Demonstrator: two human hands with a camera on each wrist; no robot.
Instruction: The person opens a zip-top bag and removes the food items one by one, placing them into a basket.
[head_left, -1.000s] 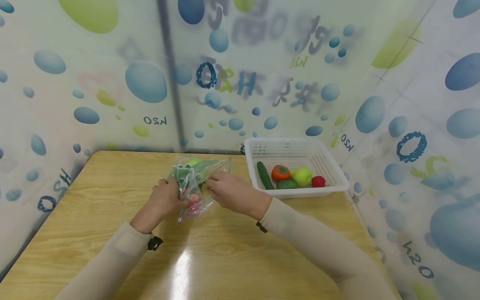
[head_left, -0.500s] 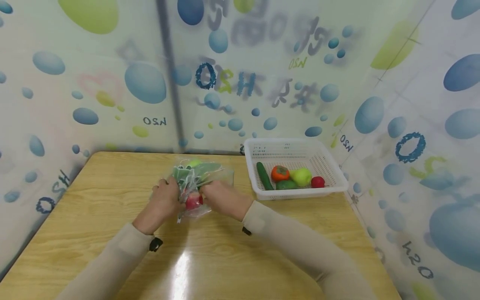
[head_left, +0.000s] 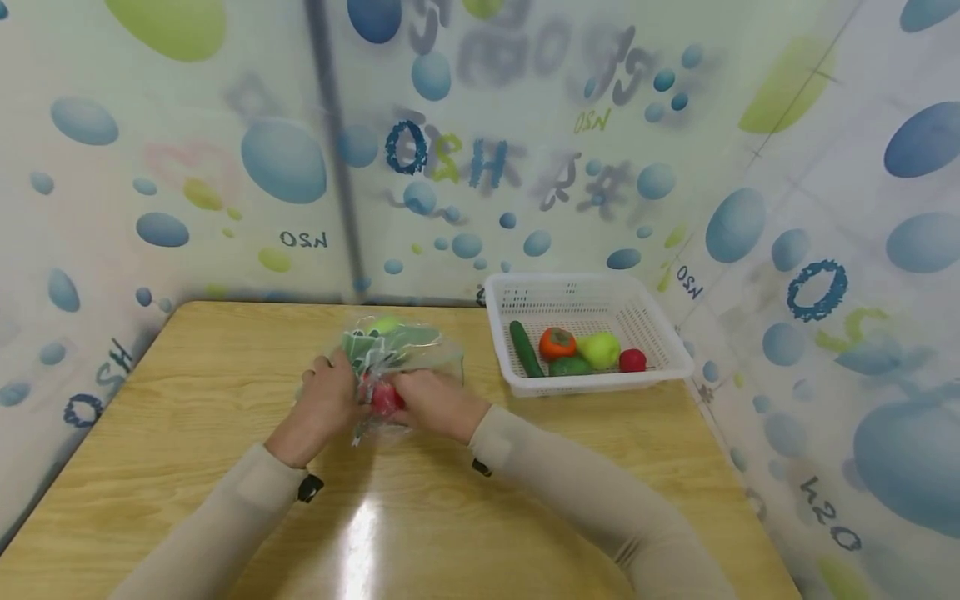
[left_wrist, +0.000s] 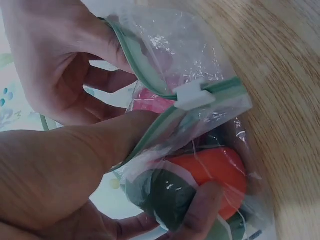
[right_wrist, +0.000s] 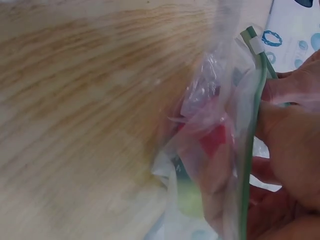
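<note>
A clear slider zip bag [head_left: 408, 358] with green edging lies at the middle left of the table, packed with produce. My left hand [head_left: 326, 404] grips its left side near the mouth, with a fingertip pressing the outside in the left wrist view. My right hand [head_left: 438, 404] reaches into the mouth, its fingers curled at a red round fruit [head_left: 386, 398]. Through the plastic show a dark green piece [left_wrist: 167, 195], an orange-red one [left_wrist: 220, 175] and a light green one [head_left: 382, 325]. The white slider [left_wrist: 194, 95] sits near one end of the zip. Plastic partly veils the right fingertips.
A white perforated basket [head_left: 663, 367] stands on the wooden table [head_left: 247, 517] to the right. In it are a cucumber [head_left: 525, 348], a persimmon [head_left: 557, 343], yellow-green fruit [head_left: 602, 350], a dark green piece [head_left: 570, 367] and a small red radish [head_left: 632, 360]. Patterned curtains rise behind.
My right hand has moved left and slightly down from the bag's raised right edge into its mouth. The red fruit shows more plainly. My left hand keeps its grip.
</note>
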